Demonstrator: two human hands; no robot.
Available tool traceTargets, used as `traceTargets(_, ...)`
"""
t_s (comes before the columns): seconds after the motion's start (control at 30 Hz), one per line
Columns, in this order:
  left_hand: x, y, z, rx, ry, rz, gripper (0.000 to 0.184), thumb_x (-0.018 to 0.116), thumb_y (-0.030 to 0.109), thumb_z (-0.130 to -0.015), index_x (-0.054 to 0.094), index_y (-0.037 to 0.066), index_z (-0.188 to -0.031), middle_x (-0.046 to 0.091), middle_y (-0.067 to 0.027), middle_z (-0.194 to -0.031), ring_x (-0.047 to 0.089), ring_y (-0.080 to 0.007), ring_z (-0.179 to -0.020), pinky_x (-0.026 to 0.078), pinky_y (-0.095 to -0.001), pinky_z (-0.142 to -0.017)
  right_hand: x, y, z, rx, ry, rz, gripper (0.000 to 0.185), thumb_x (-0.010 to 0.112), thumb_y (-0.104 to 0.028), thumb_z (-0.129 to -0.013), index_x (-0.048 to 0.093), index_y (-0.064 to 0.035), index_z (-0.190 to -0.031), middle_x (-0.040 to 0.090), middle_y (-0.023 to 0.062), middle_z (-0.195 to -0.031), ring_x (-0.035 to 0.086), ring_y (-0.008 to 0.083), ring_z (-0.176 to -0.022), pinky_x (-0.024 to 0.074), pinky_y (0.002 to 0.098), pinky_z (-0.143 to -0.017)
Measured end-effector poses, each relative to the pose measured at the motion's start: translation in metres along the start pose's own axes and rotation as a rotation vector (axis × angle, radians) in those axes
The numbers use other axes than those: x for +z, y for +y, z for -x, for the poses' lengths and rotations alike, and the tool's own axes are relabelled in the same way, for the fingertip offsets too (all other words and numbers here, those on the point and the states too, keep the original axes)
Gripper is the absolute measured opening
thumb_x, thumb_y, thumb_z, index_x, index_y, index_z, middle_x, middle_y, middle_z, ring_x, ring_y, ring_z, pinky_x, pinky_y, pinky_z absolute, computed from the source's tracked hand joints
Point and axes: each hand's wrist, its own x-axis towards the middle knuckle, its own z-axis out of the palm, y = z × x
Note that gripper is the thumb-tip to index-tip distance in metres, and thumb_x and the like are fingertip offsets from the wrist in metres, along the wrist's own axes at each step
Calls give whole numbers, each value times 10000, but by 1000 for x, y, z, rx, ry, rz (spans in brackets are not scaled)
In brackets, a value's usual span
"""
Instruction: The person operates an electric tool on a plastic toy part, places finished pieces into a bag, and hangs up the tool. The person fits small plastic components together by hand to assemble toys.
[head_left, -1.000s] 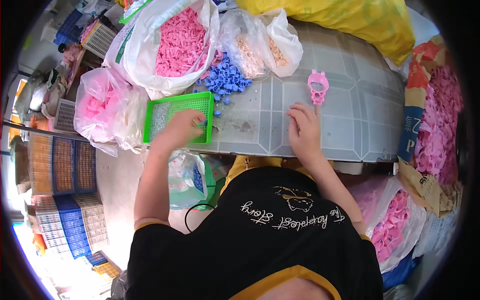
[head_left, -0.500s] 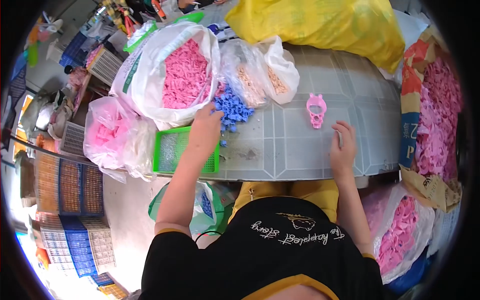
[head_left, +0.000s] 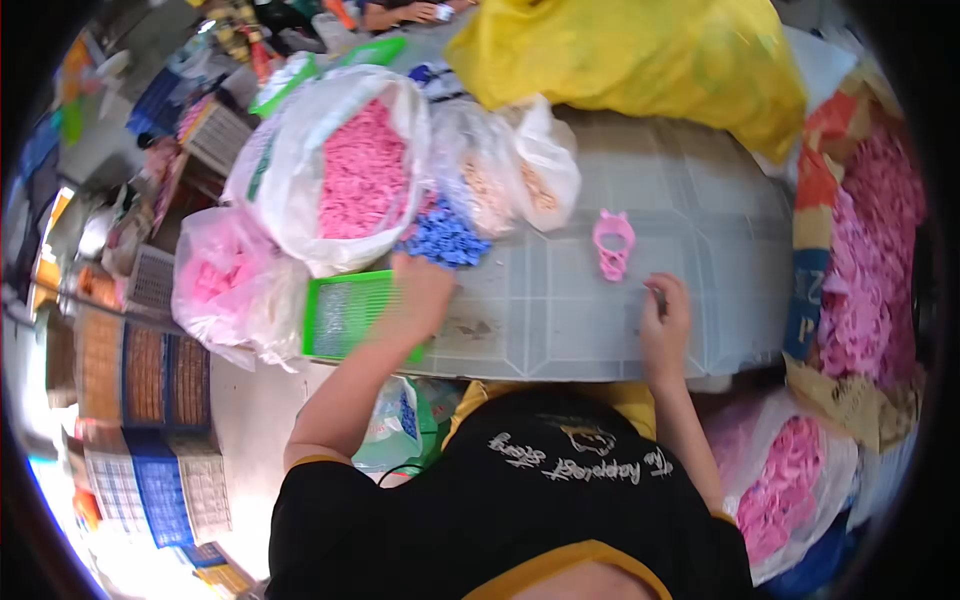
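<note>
My left hand is over the right end of the green tray, at the near edge of a pile of small blue plastic pieces. Motion smears it and its fingers are hidden, so I cannot tell whether it holds anything. My right hand is above the table's right half, its fingers curled in toward the thumb; anything between them is too small to make out. Just beyond it, to the left, a pink bear-eared plastic frame with a large round opening lies on the table.
A large white sack of pink pieces stands behind the tray, beside bags of beige pieces. A yellow sack lies at the back. Pink parts fill a paper sack on the right. Another person's hand shows far off.
My left hand has pulled back from the blue pieces toward me. My right hand's fingers have curled in closer to the thumb. The whole view has shifted slightly; the pink frame still lies on the table.
</note>
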Motion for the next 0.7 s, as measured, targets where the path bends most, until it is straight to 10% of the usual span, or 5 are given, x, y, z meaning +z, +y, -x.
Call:
traceTargets(0.23, -15, -25, -42, -8, 508, 103, 154, 631, 118, -795, 681, 95, -940, 644, -91, -999, 613, -291, -966, 471, -459, -814, -11, -7, -12, 32, 32, 2, 164, 565, 63, -890, 630, -18, -1017, 631, 126, -1054, 639, 241, -894, 512, 313, -760)
traceTargets(0.7, -38, 14, -38, 176, 447, 542, 289, 697, 47, -768, 670, 39, -1056, 644, -150, -1070, 610, -365, -1003, 491, -460, -877, 17, -10, -83, 409, -266, 183, 377, 640, -283, -901, 625, -12, -1162, 710, 188, -1015, 698, 337, -919, 537, 425, -778)
